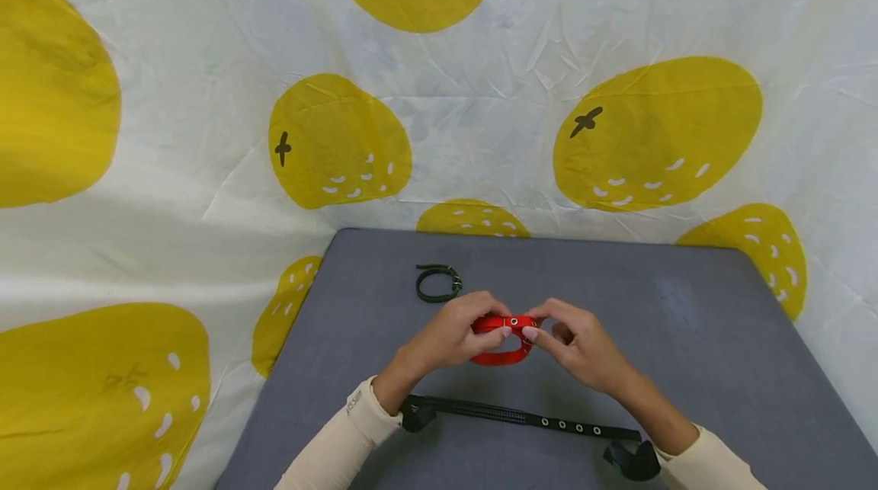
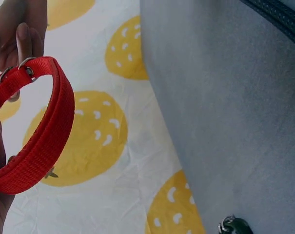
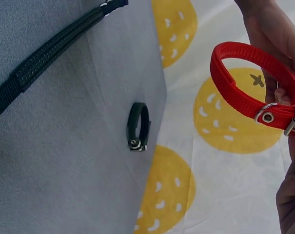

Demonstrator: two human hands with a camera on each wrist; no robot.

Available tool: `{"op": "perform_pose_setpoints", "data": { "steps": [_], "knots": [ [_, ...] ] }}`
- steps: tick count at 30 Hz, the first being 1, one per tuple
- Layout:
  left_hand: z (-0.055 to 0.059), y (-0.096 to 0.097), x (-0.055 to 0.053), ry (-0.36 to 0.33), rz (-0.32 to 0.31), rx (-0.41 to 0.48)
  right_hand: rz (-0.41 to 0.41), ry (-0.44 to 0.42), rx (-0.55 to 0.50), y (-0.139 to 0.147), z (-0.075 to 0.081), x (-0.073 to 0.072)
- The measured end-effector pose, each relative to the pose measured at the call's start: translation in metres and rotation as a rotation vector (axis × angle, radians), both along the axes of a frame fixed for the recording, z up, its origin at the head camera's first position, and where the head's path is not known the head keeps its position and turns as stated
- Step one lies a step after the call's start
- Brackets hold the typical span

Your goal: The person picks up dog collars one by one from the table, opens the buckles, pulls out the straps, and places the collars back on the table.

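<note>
L hand (image 1: 461, 332), R hand (image 1: 586, 344) pinch red collar (image 1: 498, 359); buckling unclear.

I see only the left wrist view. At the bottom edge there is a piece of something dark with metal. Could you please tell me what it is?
Observer: A dark collar, curled into a loop on the table.
Operator: Thank you. Is the black strap in my corner all plain?
Observer: No, the head view shows four eyelets in a row on it.
Operator: And how is the red collar held, beyond my left edge?
Observer: The left hand and right hand pinch it close together.
</note>
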State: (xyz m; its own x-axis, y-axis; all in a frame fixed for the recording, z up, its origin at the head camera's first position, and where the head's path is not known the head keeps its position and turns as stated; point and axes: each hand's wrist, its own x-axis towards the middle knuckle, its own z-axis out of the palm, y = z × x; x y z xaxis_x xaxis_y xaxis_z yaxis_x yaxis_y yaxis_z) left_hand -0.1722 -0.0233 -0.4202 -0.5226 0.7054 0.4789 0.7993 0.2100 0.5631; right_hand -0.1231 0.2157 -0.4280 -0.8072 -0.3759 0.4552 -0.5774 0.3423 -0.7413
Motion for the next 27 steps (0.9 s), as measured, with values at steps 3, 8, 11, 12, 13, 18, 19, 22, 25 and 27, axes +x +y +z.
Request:
{"op": "perform_pose_setpoints", "data": {
  "steps": [3, 8, 11, 12, 13, 18, 19, 22, 25, 27],
  "knots": [
    [0.001, -0.001, 0.003, 0.006, -0.001, -0.023, -0.025, 0.057, 0.024, -0.001, -0.001, 0.004],
    [0.003, -0.003, 0.008, -0.003, -0.019, -0.042, -0.077, 0.105, 0.087, -0.005, -0.001, 0.01],
    [0.003, -0.002, 0.009, -0.02, -0.016, -0.024, -0.085, 0.084, 0.063, -0.007, -0.001, 0.012],
    [0.002, -0.002, 0.009, -0.028, -0.013, -0.014, -0.087, 0.073, 0.044, -0.007, -0.002, 0.012],
    [0.002, -0.002, 0.009, -0.037, -0.009, -0.004, -0.09, 0.061, 0.022, -0.008, -0.003, 0.013],
    [0.0, -0.002, 0.01, -0.057, 0.012, 0.022, -0.117, 0.044, -0.055, -0.011, -0.007, 0.016],
    [0.0, -0.002, 0.01, -0.055, 0.015, 0.019, -0.122, 0.049, -0.058, -0.012, -0.008, 0.016],
    [0.0, -0.003, 0.011, -0.047, 0.021, 0.007, -0.134, 0.077, -0.059, -0.014, -0.01, 0.017],
    [0.001, -0.005, 0.012, -0.025, 0.02, -0.014, -0.156, 0.112, -0.027, -0.016, -0.01, 0.017],
    [0.002, -0.005, 0.013, -0.011, 0.018, -0.025, -0.175, 0.143, 0.006, -0.017, -0.009, 0.018]
  ]
}}
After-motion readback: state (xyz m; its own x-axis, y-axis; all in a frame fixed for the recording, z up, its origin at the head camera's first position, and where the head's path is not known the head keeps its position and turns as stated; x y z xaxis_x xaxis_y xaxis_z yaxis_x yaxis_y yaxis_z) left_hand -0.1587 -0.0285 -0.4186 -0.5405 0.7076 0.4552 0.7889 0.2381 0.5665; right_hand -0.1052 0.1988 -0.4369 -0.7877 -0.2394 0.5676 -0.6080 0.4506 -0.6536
